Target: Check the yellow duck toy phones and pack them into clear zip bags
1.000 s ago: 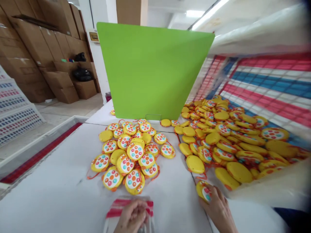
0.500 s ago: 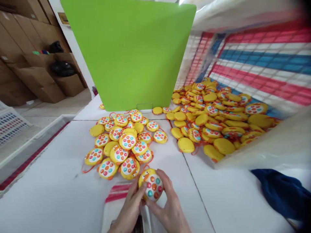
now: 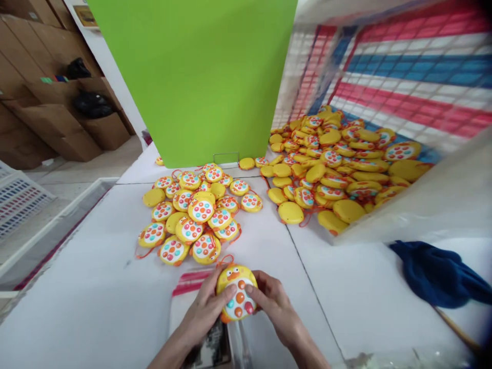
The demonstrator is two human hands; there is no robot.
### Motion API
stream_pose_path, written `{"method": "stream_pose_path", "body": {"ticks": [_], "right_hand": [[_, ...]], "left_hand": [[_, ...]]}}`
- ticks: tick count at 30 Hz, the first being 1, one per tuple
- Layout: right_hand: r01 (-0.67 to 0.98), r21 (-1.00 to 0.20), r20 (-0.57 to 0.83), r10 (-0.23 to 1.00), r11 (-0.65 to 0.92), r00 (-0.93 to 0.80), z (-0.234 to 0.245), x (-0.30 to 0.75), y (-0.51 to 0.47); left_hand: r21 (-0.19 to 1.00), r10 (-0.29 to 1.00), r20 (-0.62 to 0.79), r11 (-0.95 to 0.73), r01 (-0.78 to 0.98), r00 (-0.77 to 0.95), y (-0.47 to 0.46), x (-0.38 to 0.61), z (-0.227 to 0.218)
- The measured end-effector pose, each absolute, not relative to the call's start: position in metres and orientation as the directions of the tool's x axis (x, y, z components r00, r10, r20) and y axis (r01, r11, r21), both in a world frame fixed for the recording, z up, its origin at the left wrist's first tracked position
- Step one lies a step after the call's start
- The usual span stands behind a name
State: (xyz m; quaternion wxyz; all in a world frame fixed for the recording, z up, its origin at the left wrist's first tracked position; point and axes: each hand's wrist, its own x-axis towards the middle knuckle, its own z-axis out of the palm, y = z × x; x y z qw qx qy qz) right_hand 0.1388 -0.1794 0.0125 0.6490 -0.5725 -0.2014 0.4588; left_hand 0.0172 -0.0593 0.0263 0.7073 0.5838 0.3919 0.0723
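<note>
Between my two hands is a yellow duck-faced toy [image 3: 239,281] with coloured buttons on a white belly and an orange cord at its top. My left hand [image 3: 205,305] grips its left side, thumb on the buttons. On the other side my right hand [image 3: 274,302] holds it, with its thumb also on the buttons. Just beyond lies a loose pile of the same toys [image 3: 202,210], most with their buttons facing up. Below my hands, a bag with a pink stripe [image 3: 194,279] and a dark object [image 3: 213,346], partly hidden, lie on the table.
A tall green board [image 3: 192,82] stands behind the pile. On the right, a bigger heap of toys [image 3: 330,174] spreads in front of a striped, netted sheet [image 3: 415,82]. A dark blue cloth [image 3: 434,271] lies at the right. White baskets [image 3: 23,200] and cardboard boxes [image 3: 57,130] stand left.
The toy has turned more upright, its face now toward me. Both thumbs have come onto its buttons; my right thumb was lower at its edge. The camera view has shifted slightly.
</note>
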Motion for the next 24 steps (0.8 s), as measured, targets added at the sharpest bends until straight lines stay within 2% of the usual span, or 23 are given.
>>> {"method": "stream_pose_path", "body": {"ticks": [5, 7, 10, 15, 17, 21, 24], "right_hand": [[-0.495, -0.867, -0.291, 0.745, 0.061, 0.601, 0.009, 0.129, -0.183], [-0.500, -0.861, -0.298, 0.706, 0.092, 0.643, 0.007, 0.122, -0.184], [-0.464, -0.883, -0.308, 0.667, 0.065, 0.678, 0.005, 0.112, -0.188], [-0.464, -0.886, -0.338, 0.667, 0.013, 0.664, 0.002, 0.106, -0.199], [-0.456, -0.890, -0.342, 0.666, -0.003, 0.663, 0.001, 0.107, -0.203], [-0.364, -0.930, -0.246, 0.657, 0.046, 0.713, 0.000, 0.113, -0.208], [-0.255, -0.967, -0.179, 0.689, 0.010, 0.703, -0.003, 0.124, -0.205]], "left_hand": [[0.921, 0.471, -0.284, 0.375, 0.102, 0.835, -0.079, 0.026, 0.039], [0.935, 0.498, -0.251, 0.346, 0.075, 0.830, -0.086, 0.029, 0.044], [0.962, 0.534, -0.239, 0.245, 0.122, 0.811, -0.090, 0.030, 0.049], [0.971, 0.444, -0.220, 0.187, 0.150, 0.869, -0.085, 0.020, 0.040], [0.967, 0.448, -0.241, 0.184, 0.176, 0.861, -0.083, 0.014, 0.032], [0.959, 0.503, -0.249, 0.005, 0.284, 0.828, -0.080, 0.008, 0.024], [0.927, 0.506, -0.249, -0.123, 0.355, 0.826, -0.081, 0.011, 0.027]]}}
